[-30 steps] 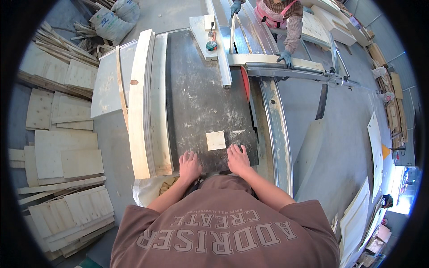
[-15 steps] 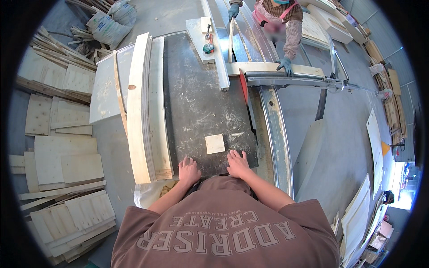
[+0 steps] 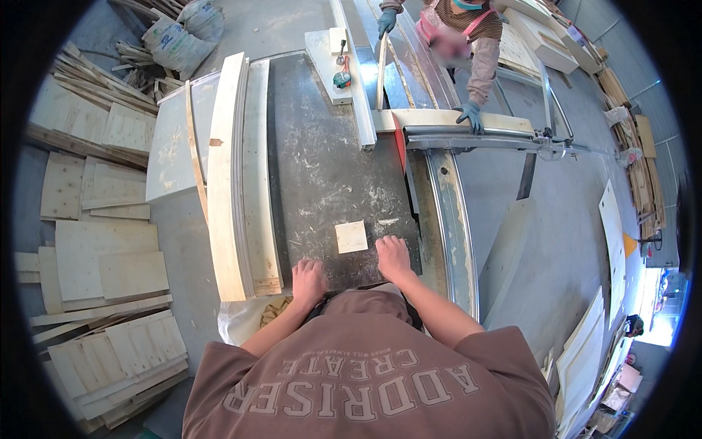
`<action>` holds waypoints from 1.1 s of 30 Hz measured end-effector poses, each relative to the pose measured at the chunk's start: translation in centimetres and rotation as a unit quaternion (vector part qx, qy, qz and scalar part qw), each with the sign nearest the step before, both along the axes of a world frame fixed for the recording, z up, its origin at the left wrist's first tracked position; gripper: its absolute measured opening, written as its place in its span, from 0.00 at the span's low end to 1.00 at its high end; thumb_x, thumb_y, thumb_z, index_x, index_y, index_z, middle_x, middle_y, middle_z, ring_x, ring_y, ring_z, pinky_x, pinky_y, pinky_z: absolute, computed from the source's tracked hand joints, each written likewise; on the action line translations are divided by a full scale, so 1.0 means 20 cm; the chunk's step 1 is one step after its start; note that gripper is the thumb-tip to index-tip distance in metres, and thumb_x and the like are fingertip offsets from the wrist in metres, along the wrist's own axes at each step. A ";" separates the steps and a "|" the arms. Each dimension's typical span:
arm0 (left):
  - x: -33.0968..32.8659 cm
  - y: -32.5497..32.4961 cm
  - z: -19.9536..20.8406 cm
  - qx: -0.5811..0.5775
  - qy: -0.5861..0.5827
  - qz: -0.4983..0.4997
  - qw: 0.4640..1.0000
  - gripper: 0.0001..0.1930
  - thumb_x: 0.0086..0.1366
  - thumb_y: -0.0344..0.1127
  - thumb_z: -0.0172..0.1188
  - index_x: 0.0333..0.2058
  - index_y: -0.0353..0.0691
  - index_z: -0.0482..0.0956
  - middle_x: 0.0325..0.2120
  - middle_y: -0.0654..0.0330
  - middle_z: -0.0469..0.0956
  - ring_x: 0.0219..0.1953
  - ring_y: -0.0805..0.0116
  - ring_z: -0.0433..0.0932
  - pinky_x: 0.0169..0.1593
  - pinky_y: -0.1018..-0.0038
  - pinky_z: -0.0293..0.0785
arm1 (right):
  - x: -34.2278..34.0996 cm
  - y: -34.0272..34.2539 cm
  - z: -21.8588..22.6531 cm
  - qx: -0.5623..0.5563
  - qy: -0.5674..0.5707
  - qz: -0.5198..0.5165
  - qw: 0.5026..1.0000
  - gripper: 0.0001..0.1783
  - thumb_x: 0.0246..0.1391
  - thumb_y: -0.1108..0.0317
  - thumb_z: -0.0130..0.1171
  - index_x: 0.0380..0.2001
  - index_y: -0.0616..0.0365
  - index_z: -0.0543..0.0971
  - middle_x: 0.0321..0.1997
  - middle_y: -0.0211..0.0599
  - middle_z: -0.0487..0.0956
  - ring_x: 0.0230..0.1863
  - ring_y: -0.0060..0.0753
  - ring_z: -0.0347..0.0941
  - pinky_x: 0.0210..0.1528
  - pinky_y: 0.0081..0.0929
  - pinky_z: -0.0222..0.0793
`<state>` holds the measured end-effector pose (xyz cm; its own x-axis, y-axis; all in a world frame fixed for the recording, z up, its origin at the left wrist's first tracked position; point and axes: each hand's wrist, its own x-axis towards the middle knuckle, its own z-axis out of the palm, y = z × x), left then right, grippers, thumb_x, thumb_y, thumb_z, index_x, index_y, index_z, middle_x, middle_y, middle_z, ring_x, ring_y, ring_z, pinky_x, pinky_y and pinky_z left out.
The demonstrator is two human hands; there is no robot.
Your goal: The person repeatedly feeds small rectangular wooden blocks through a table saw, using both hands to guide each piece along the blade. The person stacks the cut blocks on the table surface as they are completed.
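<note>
My left hand (image 3: pixel 310 281) rests at the near edge of the dark saw table (image 3: pixel 314 168), its fingers curled in and nothing seen in them. A little farther up, my right hand (image 3: pixel 394 256) is closed like a fist on the table's near right part. Just left of it, without contact, a small square piece of plywood (image 3: pixel 351 237) lies flat. Beyond, a red blade guard (image 3: pixel 400 139) stands along the table's right side. At its far end lies a long pale board (image 3: pixel 461 121), under a co-worker's gloved hand (image 3: pixel 470 117).
Long boards (image 3: pixel 231 175) are stacked along the table's left side. A metal fence (image 3: pixel 355 80) crosses the far end, beside a green and red tool (image 3: pixel 342 77) on a pale block. A sliding rail (image 3: pixel 455 227) runs on the right. Plywood offcuts (image 3: pixel 110 249) fill the left floor.
My right hand has lifted slightly up the table, and its spread fingers have curled in. My left fingers have also drawn in. The co-worker and the long board have shifted slightly right.
</note>
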<state>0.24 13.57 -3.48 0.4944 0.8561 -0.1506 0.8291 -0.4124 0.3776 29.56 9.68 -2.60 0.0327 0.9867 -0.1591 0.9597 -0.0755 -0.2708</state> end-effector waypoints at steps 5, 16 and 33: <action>-0.01 0.00 0.05 -0.037 -0.029 0.029 0.998 0.10 0.63 0.40 0.73 0.31 0.42 0.83 0.32 0.55 0.86 0.46 0.51 0.80 0.55 0.55 0.71 | 0.10 0.19 0.02 -0.050 0.025 -0.031 0.998 0.10 0.65 0.63 0.63 0.36 0.59 0.84 0.35 0.55 0.87 0.35 0.61 0.84 0.49 0.53 0.75; -0.09 -0.16 0.15 -0.045 -0.032 0.120 0.991 0.16 0.63 0.42 0.75 0.24 0.39 0.80 0.26 0.53 0.83 0.39 0.49 0.79 0.48 0.55 0.71 | 0.29 0.73 -0.04 0.059 -0.150 0.088 0.983 0.18 0.51 0.71 0.68 0.47 0.62 0.83 0.50 0.43 0.80 0.57 0.44 0.75 0.61 0.42 0.68; -0.10 -0.46 0.20 -0.084 -0.041 0.233 0.968 0.16 0.62 0.40 0.74 0.22 0.39 0.80 0.24 0.51 0.82 0.37 0.46 0.79 0.46 0.52 0.72 | 0.48 1.37 -0.32 -0.058 -0.324 0.065 0.942 0.40 0.61 0.65 0.66 0.72 0.73 0.69 0.72 0.53 0.74 0.76 0.52 0.63 0.84 0.55 0.40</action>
<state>-1.67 4.40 0.43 0.0760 0.9556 -0.2847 0.8748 0.0731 0.4789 39.17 37.03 -9.04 0.0392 0.9665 -0.2538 0.9237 0.0618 0.3780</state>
